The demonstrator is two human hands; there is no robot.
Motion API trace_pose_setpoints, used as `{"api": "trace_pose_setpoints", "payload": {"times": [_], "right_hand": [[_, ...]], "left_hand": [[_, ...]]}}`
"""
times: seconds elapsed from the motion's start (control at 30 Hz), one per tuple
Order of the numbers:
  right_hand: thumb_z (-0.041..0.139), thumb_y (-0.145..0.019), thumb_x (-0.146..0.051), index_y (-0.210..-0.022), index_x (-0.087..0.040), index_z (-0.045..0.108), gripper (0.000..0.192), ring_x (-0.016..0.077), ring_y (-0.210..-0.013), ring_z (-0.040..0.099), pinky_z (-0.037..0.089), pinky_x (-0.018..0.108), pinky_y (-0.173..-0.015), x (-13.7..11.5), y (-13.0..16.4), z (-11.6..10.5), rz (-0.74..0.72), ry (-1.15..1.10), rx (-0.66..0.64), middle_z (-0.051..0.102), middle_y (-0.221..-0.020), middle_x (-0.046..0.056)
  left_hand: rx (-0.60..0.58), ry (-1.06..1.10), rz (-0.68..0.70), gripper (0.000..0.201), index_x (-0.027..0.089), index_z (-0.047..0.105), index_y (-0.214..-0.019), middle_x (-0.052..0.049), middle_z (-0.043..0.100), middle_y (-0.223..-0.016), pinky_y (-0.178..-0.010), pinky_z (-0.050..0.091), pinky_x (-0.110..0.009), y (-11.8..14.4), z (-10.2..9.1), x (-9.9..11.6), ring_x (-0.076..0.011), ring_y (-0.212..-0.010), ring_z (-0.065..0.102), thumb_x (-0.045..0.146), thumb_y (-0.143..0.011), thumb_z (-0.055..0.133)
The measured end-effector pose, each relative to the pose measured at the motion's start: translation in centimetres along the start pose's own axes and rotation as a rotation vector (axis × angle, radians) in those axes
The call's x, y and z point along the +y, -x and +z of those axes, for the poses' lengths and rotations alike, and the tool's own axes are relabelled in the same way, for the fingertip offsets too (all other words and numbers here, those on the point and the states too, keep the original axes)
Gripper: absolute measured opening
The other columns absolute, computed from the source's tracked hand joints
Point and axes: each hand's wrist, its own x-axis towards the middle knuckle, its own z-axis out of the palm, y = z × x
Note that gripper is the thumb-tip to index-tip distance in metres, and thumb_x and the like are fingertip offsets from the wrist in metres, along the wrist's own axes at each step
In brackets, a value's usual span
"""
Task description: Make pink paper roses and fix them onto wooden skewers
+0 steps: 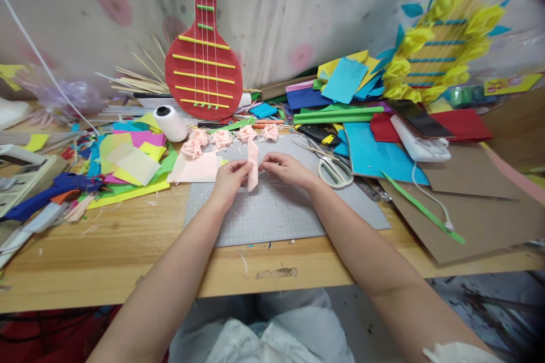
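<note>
A folded strip of pale pink crepe paper stands nearly upright above the grey cutting mat. My left hand pinches it from the left, between thumb and fingers. Just to its right is my right hand, its fingertips drawn together close to the strip's edge; whatever they hold is too small to see. Behind my hands lie several pink paper roses in a row. Flat pink paper sheets rest beside my left hand. Scissors with pale handles lie right of my right hand.
A red paper-covered lute shape leans at the back, beside a white thread spool. A blue glue gun and coloured paper scraps lie left. Brown cardboard, a phone and a white power bank are right.
</note>
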Motion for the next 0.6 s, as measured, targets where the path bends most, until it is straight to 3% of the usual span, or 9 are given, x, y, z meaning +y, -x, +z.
{"api": "trace_pose_setpoints", "payload": {"times": [0.27, 0.43, 0.6], "right_hand": [[0.053, -0.074, -0.028, -0.08, -0.019, 0.049, 0.011, 0.0099, -0.071, 0.055, 0.044, 0.025, -0.067, 0.05, 0.03, -0.01, 0.079, -0.238, -0.06, 0.062, -0.08, 0.001], [0.058, -0.07, -0.03, -0.073, -0.018, 0.051, 0.015, 0.0101, -0.07, 0.055, 0.043, 0.025, -0.069, 0.33, 0.06, -0.38, 0.035, -0.246, -0.014, 0.061, -0.075, 0.0], [0.06, -0.067, -0.035, -0.069, -0.017, 0.051, 0.02, 0.0102, -0.069, 0.054, 0.041, 0.026, -0.069, -0.25, 0.08, 0.15, 0.092, -0.35, 0.032, 0.06, -0.073, 0.0]], "left_hand": [[-0.025, 0.009, 0.0, 0.037, 0.012, 0.063, -0.07, 0.0, 0.061, -0.063, -0.051, 0.044, -0.022, 0.2, 0.04, 0.16, -0.0098, -0.055, 0.054, 0.037, -0.045, 0.076], [-0.04, -0.007, -0.005, 0.037, 0.012, 0.063, -0.07, -0.001, 0.061, -0.064, -0.051, 0.044, -0.021, 0.26, 0.09, 0.12, -0.009, -0.054, 0.054, 0.038, -0.047, 0.075], [-0.108, 0.042, -0.029, 0.035, 0.013, 0.062, -0.072, -0.002, 0.064, -0.067, -0.056, 0.045, -0.022, 0.13, -0.12, 0.19, -0.012, -0.061, 0.058, 0.038, -0.05, 0.074]]}}
